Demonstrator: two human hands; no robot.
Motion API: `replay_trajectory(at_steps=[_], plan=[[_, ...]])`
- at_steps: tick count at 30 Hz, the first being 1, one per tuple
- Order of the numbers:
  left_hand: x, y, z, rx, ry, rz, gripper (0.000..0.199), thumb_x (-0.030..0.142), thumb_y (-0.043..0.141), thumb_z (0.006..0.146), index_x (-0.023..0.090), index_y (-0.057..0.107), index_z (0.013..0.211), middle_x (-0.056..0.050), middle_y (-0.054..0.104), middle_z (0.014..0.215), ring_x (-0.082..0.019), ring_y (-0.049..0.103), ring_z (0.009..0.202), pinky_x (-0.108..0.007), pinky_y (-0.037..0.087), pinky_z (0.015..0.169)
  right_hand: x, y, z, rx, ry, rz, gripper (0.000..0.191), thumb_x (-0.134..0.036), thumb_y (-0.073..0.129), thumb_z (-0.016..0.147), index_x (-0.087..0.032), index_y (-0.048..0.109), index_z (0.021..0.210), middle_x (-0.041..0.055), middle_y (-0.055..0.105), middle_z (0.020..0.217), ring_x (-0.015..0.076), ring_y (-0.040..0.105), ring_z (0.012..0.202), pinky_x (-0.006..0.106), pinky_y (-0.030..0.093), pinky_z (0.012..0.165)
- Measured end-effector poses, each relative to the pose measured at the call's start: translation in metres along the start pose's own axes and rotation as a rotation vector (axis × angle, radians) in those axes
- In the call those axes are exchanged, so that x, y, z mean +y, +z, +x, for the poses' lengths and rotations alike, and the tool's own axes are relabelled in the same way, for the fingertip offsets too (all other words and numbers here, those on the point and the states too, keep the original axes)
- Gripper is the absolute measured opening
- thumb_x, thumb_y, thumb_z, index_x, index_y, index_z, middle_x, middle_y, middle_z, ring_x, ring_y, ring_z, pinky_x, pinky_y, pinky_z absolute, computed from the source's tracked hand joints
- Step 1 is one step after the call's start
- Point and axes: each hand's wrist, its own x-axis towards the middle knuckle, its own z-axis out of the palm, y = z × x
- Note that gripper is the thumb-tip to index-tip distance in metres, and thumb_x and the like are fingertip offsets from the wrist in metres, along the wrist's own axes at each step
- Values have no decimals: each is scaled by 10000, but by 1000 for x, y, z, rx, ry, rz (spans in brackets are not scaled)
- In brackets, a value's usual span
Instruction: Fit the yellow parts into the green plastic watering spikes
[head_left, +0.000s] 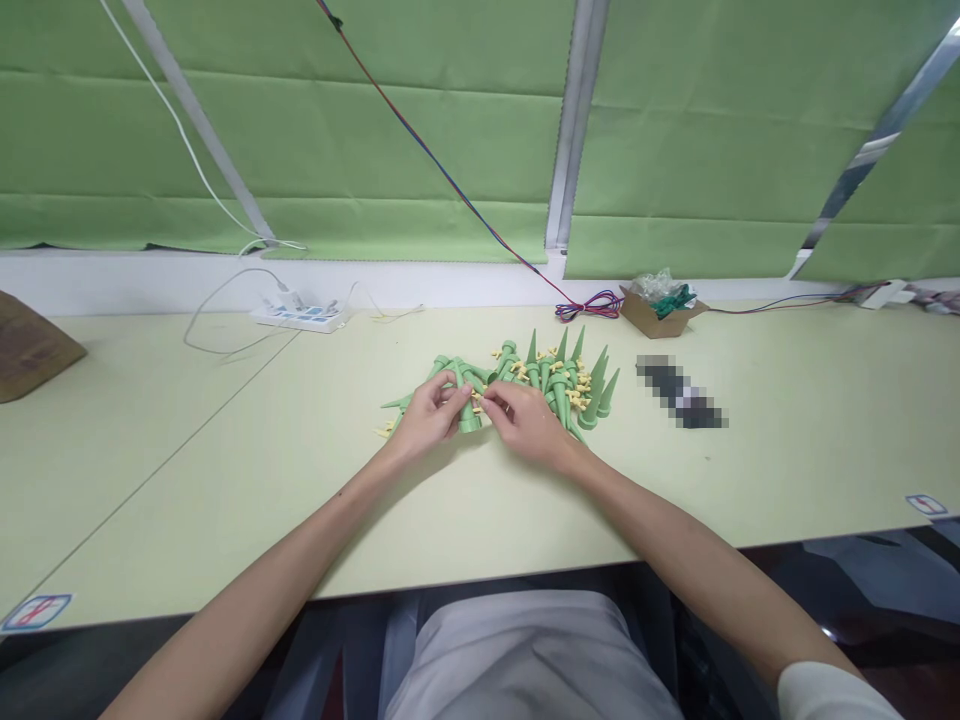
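Note:
My left hand [430,414] is closed around a green cone-shaped piece [469,418], its wide end pointing down toward me. My right hand [525,420] is beside it with thumb and index finger pinched at a small yellow part against the cone's side; the part is mostly hidden by the fingertips. Behind and around both hands lies a pile of green spiked pieces [559,384] mixed with small yellow parts [579,396]. Two green cones [597,390] stand at the pile's right end. More green and yellow pieces show to the left, partly behind my left hand.
A small cardboard box [661,318] with clear plastic and green items is at the back. Left of it are coiled red-blue wires [592,306]. A white power strip [301,316] lies back left, a brown object [34,350] far left. A pixelated dark item [681,392] is right.

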Motion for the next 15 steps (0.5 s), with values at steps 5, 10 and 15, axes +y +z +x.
replay_trajectory(at_steps=[5,10,15], plan=[[-1,0,0,-15,-1,4,480,637,667,877,240,400,833,88,358,592,-70,304,428,-245,223,424,0,0,0,7,-6,-2,231,-249,489,1029,-214,551,809,5,617,751,154,505,640,291,378,663],[-2,-1,0,-39,4,-10,496,641,665,885,239,380,823,86,359,600,-68,289,439,-247,217,434,0,0,0,10,-12,7,225,-250,494,1030,-213,553,816,10,636,767,153,516,647,289,381,667],[-2,0,-1,-54,41,11,449,619,629,926,233,417,838,78,340,607,-79,296,472,-242,211,449,0,0,0,7,-3,7,228,-251,497,1031,-212,551,812,12,641,766,151,507,644,289,383,667]])
